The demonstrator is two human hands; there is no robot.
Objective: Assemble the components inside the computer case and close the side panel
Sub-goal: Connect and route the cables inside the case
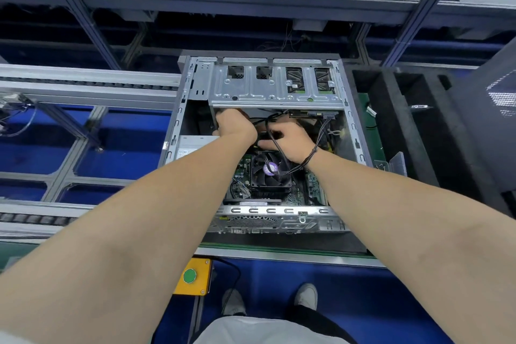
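Note:
An open computer case (178, 109) lies on its side on the line, with its metal drive cage (276, 86) across the far end. The motherboard with a black CPU fan (269, 169) shows in the near half. A silver power supply (192, 144) sits at the left. My left hand (233, 123) reaches under the cage edge, its fingers hidden behind the metal. My right hand (287, 141) is beside it, fingers curled among black cables (321, 134) that loop over its wrist. What either hand holds is hidden.
A black foam tray (396, 126) with slots stands right of the case, holding a green board (371, 126). A dark side panel (491, 109) leans at the far right. A yellow box with a green button (192, 276) hangs below the conveyor edge. Aluminium conveyor rails (83, 86) run left.

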